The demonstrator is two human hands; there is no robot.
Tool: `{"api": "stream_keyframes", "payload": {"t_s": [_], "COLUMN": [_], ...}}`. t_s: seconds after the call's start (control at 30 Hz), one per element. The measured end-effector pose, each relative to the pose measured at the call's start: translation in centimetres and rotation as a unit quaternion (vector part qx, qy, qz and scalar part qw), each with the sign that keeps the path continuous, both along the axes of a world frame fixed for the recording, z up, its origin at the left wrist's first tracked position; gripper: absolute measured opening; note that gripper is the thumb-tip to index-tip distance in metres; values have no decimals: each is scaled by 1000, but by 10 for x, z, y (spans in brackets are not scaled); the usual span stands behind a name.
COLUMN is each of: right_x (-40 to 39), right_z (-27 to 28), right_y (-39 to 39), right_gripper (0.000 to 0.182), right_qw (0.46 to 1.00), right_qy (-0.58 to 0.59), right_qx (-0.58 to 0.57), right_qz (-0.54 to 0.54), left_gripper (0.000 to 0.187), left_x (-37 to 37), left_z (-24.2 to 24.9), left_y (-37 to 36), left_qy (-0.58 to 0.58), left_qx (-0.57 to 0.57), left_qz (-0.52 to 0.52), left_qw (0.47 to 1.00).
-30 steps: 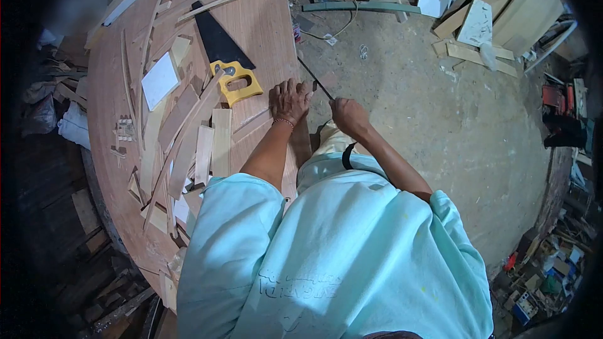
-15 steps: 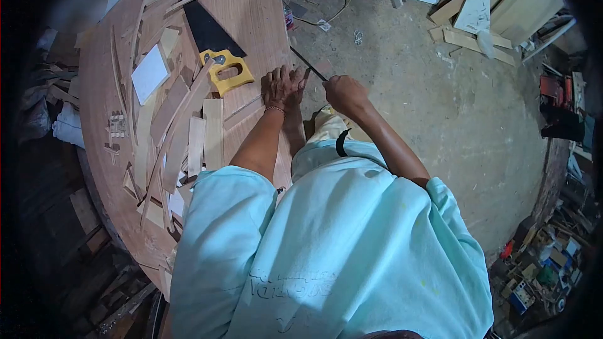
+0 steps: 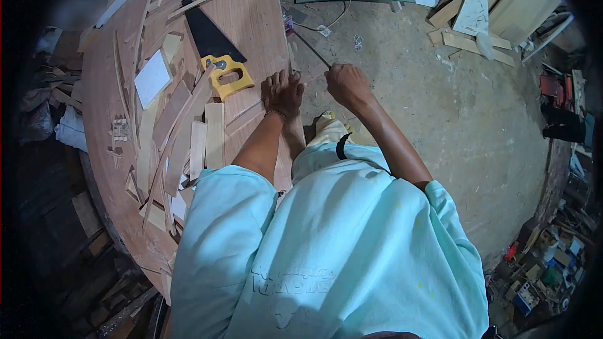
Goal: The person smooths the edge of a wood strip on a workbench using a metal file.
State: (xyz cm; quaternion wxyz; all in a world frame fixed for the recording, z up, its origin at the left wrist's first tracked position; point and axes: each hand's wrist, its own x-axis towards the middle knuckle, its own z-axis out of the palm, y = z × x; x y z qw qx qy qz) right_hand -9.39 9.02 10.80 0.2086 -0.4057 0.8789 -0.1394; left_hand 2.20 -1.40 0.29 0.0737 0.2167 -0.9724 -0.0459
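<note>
My left hand [image 3: 282, 93] presses down on the table's right edge, fingers stretched forward. A thin wood strip [image 3: 246, 115] lies by its wrist and seems to run under the hand. Beyond the edge, my right hand [image 3: 347, 86] is closed around the end of a long thin dark tool [image 3: 312, 49]. It slants forward and left, past the table edge; its handle is hidden in the fist, so its exact kind cannot be made out. On the table to the left of my left hand rests a handsaw [image 3: 227, 78] with a yellow handle and black blade.
Wood offcuts and strips [image 3: 214, 132] cover the left of the table [image 3: 251, 19], with a white piece [image 3: 152, 79] among them. Boards [image 3: 472, 11] lean at the back right above the concrete floor [image 3: 433, 107]. Clutter [image 3: 540, 270] lies at lower right.
The dark tool and my right hand have moved slightly forward, away from my body. My left hand stays in about the same place.
</note>
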Motion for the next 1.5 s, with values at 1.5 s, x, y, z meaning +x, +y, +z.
{"api": "stream_keyframes", "payload": {"t_s": [1.5], "right_x": [25], "right_z": [-78], "right_y": [4], "right_gripper": [21], "right_qw": [990], "right_qy": [90], "right_qx": [-98], "right_qz": [40], "left_gripper": [32], "left_x": [-2], "left_z": [-6], "left_y": [-7], "left_qy": [10], "left_qx": [21], "left_qz": [49], "left_qw": [999]}}
